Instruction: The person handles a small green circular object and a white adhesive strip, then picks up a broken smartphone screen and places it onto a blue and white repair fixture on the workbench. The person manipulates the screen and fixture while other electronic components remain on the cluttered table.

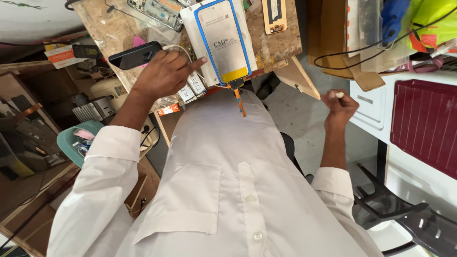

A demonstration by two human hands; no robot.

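Left hand (164, 74) grips a black slab phone (135, 54) beside the blue-edged white screen panel (223, 40), keeping it reachable; right hand (339, 105), off the panel's other side, pinches a small white bit (340, 95).

A: Light: bright, even, daylight-like; white shirt (228, 190) near overexposed, folds faintly shaded.
B: Shadows?
A: Soft only; darker under the tabletop (276, 43) at left, where clutter sinks into gloom.
B: Glare?
A: Mild sheen on the dark phone (135, 54) and the white cabinet (376, 109).
B: Sharpness?
A: Centre crisp; wide-angle stretch bends the edges; the corners go slightly soft
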